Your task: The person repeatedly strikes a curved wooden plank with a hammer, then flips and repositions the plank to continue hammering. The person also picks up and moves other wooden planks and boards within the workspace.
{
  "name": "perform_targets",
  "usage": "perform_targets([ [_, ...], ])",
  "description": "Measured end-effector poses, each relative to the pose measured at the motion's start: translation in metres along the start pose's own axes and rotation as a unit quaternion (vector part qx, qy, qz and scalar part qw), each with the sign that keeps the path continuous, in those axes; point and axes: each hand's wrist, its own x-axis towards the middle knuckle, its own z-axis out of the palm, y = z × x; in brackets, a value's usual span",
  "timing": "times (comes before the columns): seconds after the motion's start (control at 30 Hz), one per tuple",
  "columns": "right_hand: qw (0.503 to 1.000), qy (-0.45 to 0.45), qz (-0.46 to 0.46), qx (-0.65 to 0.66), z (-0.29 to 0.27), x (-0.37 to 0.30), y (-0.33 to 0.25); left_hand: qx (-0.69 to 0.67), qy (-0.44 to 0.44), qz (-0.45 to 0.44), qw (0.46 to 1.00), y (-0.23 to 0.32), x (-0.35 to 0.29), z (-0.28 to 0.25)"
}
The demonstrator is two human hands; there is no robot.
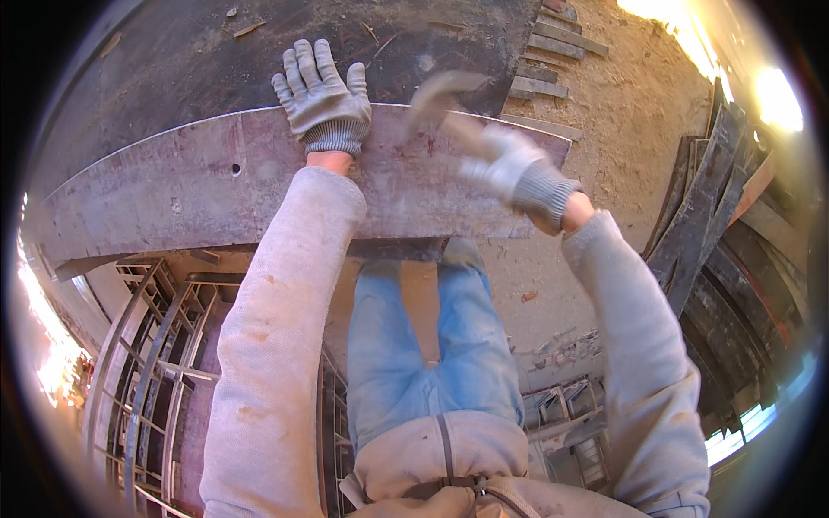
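Note:
My left hand [326, 93], in a pale knit work glove, lies flat with its fingers apart. Its palm rests across the upper edge of a long reddish-brown board [181, 186], and the fingertips reach onto a large dark panel [199, 65] behind. To the right, my gloved right hand [508, 168] is wrapped round the handle of a hammer [439, 97]. Motion blurs the hammer head, which is over the board's upper edge; I cannot tell whether it touches. A small dark hole [236, 170] shows in the board left of my left wrist.
Short wooden strips [553, 43] lie beside the dark panel on sandy ground [630, 112]. Long dark planks [712, 198] are piled at the right. Slatted wooden frames [155, 371] stand at lower left, and wood chips [250, 28] dot the panel.

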Motion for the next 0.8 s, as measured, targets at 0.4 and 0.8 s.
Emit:
perform_targets([
  [0.4, 0.947, 0.260, 0.061, 0.180, -0.092, -0.092, 0.072, 0.020, 0.017, 0.021, 0.999, -0.003, 0.002, 0.003],
  [0.8, 0.966, 0.227, 0.119, 0.029, -0.036, -0.117, 0.174, 0.048, 0.014, 0.036, 0.998, 0.002, 0.001, -0.003],
])
